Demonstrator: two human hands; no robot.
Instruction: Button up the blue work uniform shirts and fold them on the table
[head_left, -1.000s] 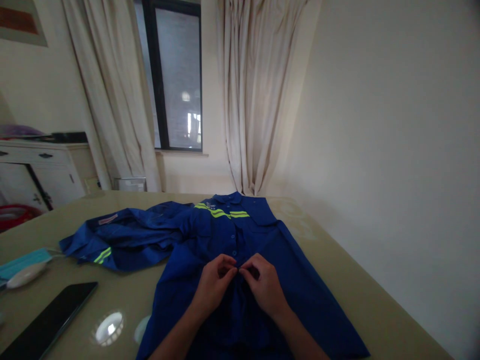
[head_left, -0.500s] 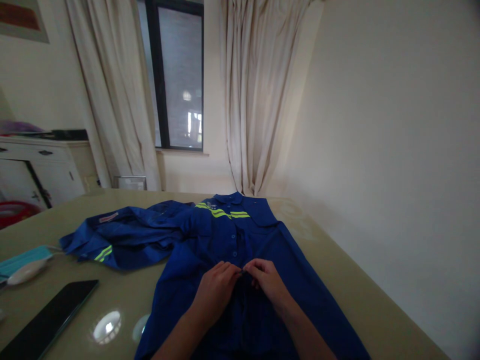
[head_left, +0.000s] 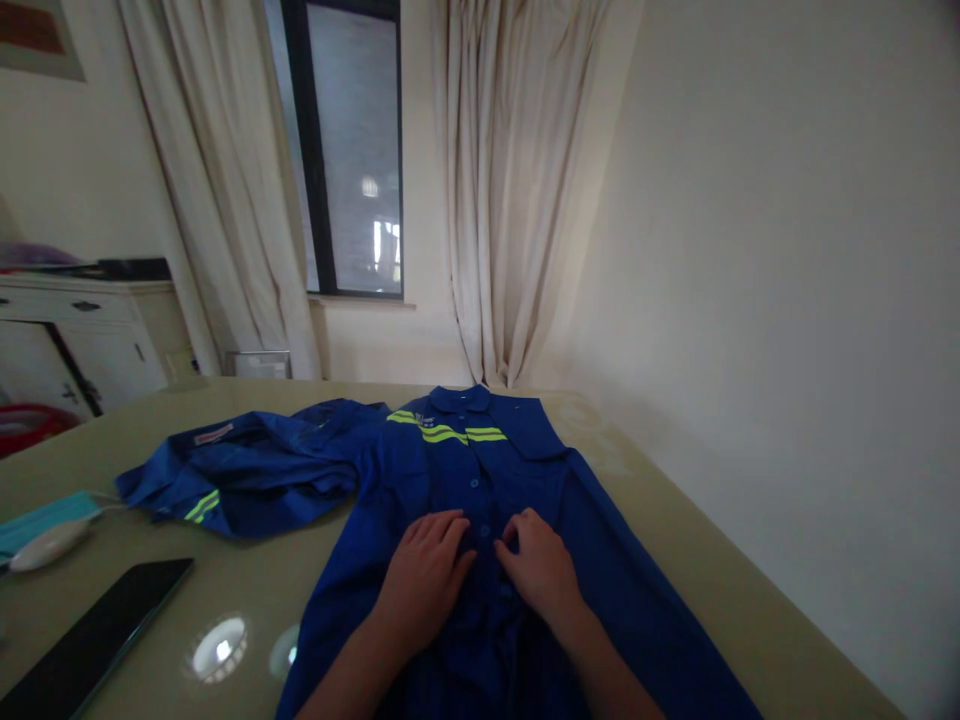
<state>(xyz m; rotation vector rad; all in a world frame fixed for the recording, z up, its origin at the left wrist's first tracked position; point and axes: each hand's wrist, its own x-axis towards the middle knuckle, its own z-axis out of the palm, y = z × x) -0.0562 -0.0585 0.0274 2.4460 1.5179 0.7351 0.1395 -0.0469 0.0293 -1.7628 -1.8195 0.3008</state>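
Touching 1 shirt point(head_left: 459, 462) w/ 2 hands point(head_left: 425, 568) point(head_left: 543, 568), prob.

Far: dark-framed window point(head_left: 360, 150) btwn cream curtains point(head_left: 510, 190). Far left: wht cabinet point(head_left: 105, 340) w/ dark handles point(head_left: 86, 306), pic point(head_left: 34, 35) above it. Right: plain pale wall point(head_left: 795, 300). Near: glossy table point(head_left: 255, 580), rnd light refl. point(head_left: 219, 650) at left.

Left hand point(head_left: 424, 575) and right hand point(head_left: 536, 570) both bare; left forearm point(head_left: 356, 665) and right forearm point(head_left: 607, 655) likewise bare down to the lower frame edge. Outlines smooth, wrists slim, fingers point(head_left: 439, 526) rounded at the knuckles. Nail detail too dim to read.
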